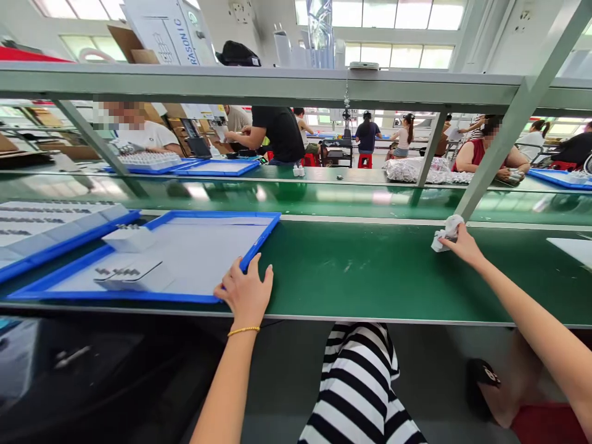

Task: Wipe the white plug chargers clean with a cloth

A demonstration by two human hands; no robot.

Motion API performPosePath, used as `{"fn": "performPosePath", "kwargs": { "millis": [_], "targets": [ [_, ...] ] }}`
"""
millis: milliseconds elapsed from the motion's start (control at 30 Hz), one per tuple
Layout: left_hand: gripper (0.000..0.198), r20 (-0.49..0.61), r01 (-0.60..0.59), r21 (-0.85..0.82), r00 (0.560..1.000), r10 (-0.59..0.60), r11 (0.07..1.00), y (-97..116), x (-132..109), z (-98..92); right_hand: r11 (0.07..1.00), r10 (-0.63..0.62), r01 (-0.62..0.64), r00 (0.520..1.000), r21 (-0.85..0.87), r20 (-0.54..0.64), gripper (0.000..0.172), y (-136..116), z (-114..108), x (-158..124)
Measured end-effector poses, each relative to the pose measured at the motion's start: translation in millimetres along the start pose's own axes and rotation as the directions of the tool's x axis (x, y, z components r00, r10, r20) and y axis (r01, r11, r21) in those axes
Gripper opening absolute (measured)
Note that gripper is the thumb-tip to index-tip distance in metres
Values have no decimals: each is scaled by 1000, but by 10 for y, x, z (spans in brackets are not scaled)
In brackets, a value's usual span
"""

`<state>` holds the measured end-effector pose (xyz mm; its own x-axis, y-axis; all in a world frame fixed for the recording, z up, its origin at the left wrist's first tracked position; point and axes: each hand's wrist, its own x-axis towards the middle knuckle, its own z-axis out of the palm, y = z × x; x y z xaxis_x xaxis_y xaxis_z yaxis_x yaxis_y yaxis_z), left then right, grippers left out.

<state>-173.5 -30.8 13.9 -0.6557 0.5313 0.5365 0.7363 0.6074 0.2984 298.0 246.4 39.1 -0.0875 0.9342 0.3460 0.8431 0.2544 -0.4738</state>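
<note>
My left hand [246, 290], a yellow bracelet at its wrist, rests on the front right corner of a blue-rimmed tray [152, 296]. Its fingers are spread across the rim. Two groups of small white boxes sit inside this tray: one white block [129, 238] at the back left, another [132, 275] near the front. Far to the right, my right hand [467, 245] is closed on a crumpled white tissue [453, 227] over the green work surface [351, 271]. A small white piece shows under the tissue; its kind is unclear.
Another blue tray [69, 237] of white items stands at the left. A slanted metal post [499, 135] rises by my right hand, under a long shelf [277, 83]. A white sheet [571, 250] lies far right. Several co-workers sit or stand beyond the bench.
</note>
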Motion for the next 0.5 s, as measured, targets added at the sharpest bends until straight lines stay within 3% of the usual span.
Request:
{"fn": "performPosePath", "kwargs": {
  "millis": [100,200,367,433,500],
  "targets": [
    [42,-63,-89,-44,994,86,995,-6,-14,26,981,-171,161,981,107,94,57,-402,133,-204],
    [39,-86,-170,-132,983,160,976,19,-47,41,935,-325,289,930,208,170,53,-814,231,-450],
    [38,-22,-250,-450,963,269,857,229,-150,25,817,-538,410,796,405,278,51,-1448,333,-857],
    [46,90,-242,-648,917,388,722,366,-198,11,761,-616,446,726,472,307,47,-1660,360,-990],
    [67,244,-154,-807,793,558,571,511,-239,10,714,-677,477,657,512,332,37,-1833,383,-1091]
  ]
}}
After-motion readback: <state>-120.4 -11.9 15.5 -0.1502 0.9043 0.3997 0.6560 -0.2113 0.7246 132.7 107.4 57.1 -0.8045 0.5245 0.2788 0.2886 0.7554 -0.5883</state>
